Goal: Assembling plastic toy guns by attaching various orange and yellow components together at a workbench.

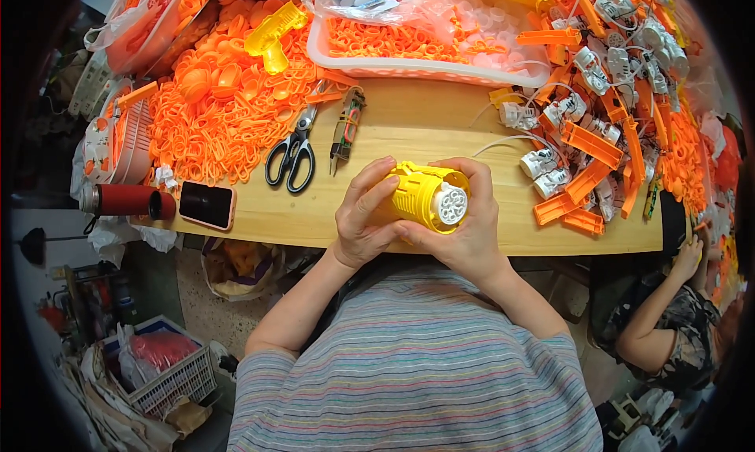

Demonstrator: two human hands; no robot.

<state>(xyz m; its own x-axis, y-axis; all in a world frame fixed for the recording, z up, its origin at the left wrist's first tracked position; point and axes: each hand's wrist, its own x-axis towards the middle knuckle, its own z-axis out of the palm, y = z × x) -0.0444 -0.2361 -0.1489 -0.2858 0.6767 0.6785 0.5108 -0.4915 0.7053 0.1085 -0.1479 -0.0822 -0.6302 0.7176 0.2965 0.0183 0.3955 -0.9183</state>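
Observation:
Both my hands hold a yellow plastic barrel part (425,194) with a white round multi-hole insert (451,204) at its near end, just above the front edge of the wooden table (425,125). My left hand (363,212) wraps its left side with the fingers curled over the top. From the right, my right hand (472,216) cups it, the thumb under the white insert.
A heap of orange plastic rings (212,114) and a yellow toy gun shell (274,33) lie at the left; black scissors (292,153), a phone (207,205), a red flask (126,201). A white tray (417,66) holds orange parts. Orange and white pieces (598,129) crowd the right. Another person (668,326) sits at the right.

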